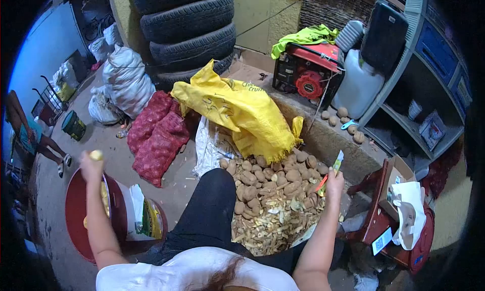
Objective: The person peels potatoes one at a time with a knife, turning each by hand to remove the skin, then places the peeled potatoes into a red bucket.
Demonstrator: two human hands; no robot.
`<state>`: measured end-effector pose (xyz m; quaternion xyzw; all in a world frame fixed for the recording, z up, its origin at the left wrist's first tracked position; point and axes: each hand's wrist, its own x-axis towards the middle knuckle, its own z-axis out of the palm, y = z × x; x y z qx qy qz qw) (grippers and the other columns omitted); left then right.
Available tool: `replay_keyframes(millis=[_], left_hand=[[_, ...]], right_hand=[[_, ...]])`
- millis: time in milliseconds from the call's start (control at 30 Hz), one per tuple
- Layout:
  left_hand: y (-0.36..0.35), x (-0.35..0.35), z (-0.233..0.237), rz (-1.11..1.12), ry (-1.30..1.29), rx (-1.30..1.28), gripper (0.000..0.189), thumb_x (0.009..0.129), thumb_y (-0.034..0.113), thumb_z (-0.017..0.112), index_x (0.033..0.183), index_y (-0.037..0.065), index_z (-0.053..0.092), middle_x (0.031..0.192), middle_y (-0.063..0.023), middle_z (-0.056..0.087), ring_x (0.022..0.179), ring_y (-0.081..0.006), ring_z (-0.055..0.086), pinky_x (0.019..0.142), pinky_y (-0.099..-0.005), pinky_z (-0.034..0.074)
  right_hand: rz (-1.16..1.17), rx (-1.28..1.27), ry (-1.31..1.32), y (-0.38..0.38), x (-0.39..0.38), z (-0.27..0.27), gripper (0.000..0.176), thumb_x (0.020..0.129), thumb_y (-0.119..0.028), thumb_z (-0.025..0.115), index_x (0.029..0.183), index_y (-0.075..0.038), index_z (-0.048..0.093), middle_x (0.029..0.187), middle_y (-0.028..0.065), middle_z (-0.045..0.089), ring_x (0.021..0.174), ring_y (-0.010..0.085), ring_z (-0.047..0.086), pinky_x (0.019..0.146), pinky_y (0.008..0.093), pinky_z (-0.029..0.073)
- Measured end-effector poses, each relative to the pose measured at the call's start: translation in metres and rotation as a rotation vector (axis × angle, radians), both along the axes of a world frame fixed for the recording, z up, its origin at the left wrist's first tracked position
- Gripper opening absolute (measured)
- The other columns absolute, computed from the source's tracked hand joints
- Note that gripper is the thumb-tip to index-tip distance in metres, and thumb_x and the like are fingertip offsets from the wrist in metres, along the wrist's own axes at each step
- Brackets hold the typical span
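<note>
The left hand [91,165] has its grip closed round a smooth, pale-yellow peeled potato [96,154], raised above a round red basin [73,215]. The right hand [334,182] is clamped on a thin peeler [335,165] (blade too small to make out) over rough brown potatoes [275,175] and curled peels [268,230]. Dark print on the crumpled yellow sack [242,109] is unreadable.

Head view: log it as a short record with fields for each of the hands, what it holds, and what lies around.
left hand: raised near the red basin, closed on a peeled potato
right hand: closed on a peeler, beside the potato pile
ground in front: peels below the pile
behind pile: yellow sack, red mesh sacks
background: stacked tyres, red generator
</note>
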<state>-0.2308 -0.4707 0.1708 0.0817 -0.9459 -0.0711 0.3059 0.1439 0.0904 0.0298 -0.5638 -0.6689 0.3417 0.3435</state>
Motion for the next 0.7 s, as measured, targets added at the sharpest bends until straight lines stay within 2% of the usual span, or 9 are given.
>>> replay_keyframes(millis=[67, 100, 200, 333, 433, 533, 567, 600, 700], left_hand=[[-0.057, -0.010, 0.001, 0.307, -0.152, -0.106, 0.050, 0.062, 0.015, 0.064, 0.106, 0.006, 0.040, 0.108, -0.0212, 0.044, 0.097, -0.0395, 0.047, 0.080, -0.0471, 0.042], [-0.046, 0.000, 0.012, 0.514, -0.124, -0.095, 0.056, 0.063, 0.016, 0.065, 0.112, 0.007, 0.037, 0.118, -0.0197, 0.036, 0.109, -0.0401, 0.037, 0.086, -0.0536, 0.035], [-0.003, 0.014, 0.029, 0.444, -0.133, -0.233, 0.066, 0.065, 0.021, 0.066, 0.120, 0.009, 0.031, 0.128, -0.0181, 0.027, 0.118, -0.0358, 0.028, 0.088, -0.0591, 0.029], [0.078, -0.027, 0.017, -0.222, 0.139, -0.267, 0.067, 0.062, 0.024, 0.068, 0.119, 0.008, 0.038, 0.124, -0.0191, 0.037, 0.115, -0.0337, 0.035, 0.091, -0.0496, 0.031], [0.201, -0.006, 0.010, -0.735, 0.188, -0.236, 0.054, 0.057, 0.021, 0.071, 0.104, 0.002, 0.050, 0.111, -0.0218, 0.047, 0.104, -0.0348, 0.045, 0.086, -0.0396, 0.037], [0.312, 0.020, -0.042, -1.106, -0.081, -0.200, 0.048, 0.057, 0.018, 0.070, 0.097, 0.001, 0.051, 0.099, -0.0204, 0.052, 0.096, -0.0344, 0.048, 0.081, -0.0412, 0.040], [0.343, 0.045, -0.051, -1.137, -0.349, -0.186, 0.048, 0.057, 0.017, 0.068, 0.098, 0.001, 0.051, 0.099, -0.0204, 0.051, 0.095, -0.0344, 0.049, 0.080, -0.0416, 0.041], [0.368, 0.047, -0.099, -1.246, -0.274, -0.240, 0.049, 0.058, 0.019, 0.067, 0.101, 0.003, 0.051, 0.103, -0.0199, 0.048, 0.095, -0.0333, 0.049, 0.081, -0.0413, 0.041], [0.420, 0.086, -0.180, -1.233, -0.841, -0.529, 0.044, 0.065, 0.017, 0.057, 0.106, 0.004, 0.049, 0.106, -0.0187, 0.046, 0.101, -0.0319, 0.047, 0.081, -0.0399, 0.043]], right_hand=[[0.036, 0.002, -0.047, -0.013, -0.002, 0.020, 0.034, 0.078, -0.032, 0.054, 0.082, 0.002, 0.053, 0.072, 0.0187, 0.058, 0.070, 0.0302, 0.057, 0.065, 0.0388, 0.041], [0.024, -0.004, -0.058, -0.012, -0.001, 0.020, 0.034, 0.078, -0.032, 0.054, 0.082, 0.002, 0.053, 0.072, 0.0187, 0.058, 0.070, 0.0302, 0.057, 0.065, 0.0388, 0.041], [0.062, 0.004, 0.011, -0.006, 0.002, 0.013, 0.034, 0.078, -0.031, 0.054, 0.082, 0.003, 0.052, 0.074, 0.0188, 0.058, 0.071, 0.0308, 0.057, 0.066, 0.0388, 0.042], [0.082, -0.015, -0.032, -0.017, 0.007, 0.030, 0.033, 0.079, -0.031, 0.053, 0.084, 0.002, 0.052, 0.077, 0.0206, 0.057, 0.075, 0.0322, 0.057, 0.069, 0.0380, 0.042], [0.086, -0.005, -0.103, -0.019, 0.015, 0.033, 0.033, 0.079, -0.031, 0.053, 0.085, 0.001, 0.052, 0.077, 0.0215, 0.057, 0.075, 0.0340, 0.056, 0.069, 0.0385, 0.042], [0.100, 0.047, -0.192, -0.025, 0.020, 0.047, 0.034, 0.078, -0.032, 0.053, 0.085, 0.001, 0.052, 0.078, 0.0234, 0.057, 0.076, 0.0366, 0.056, 0.068, 0.0394, 0.042], [0.092, 0.035, -0.200, -0.023, 0.021, 0.050, 0.034, 0.078, -0.032, 0.053, 0.085, 0.001, 0.052, 0.078, 0.0234, 0.057, 0.076, 0.0366, 0.056, 0.068, 0.0394, 0.042], [0.104, 0.032, -0.201, -0.022, 0.022, 0.050, 0.034, 0.079, -0.031, 0.053, 0.085, 0.002, 0.052, 0.078, 0.0239, 0.057, 0.077, 0.0370, 0.055, 0.068, 0.0396, 0.042], [0.118, 0.048, -0.233, -0.015, 0.025, 0.040, 0.033, 0.080, -0.030, 0.052, 0.085, 0.003, 0.051, 0.077, 0.0252, 0.056, 0.077, 0.0388, 0.055, 0.068, 0.0406, 0.042]])
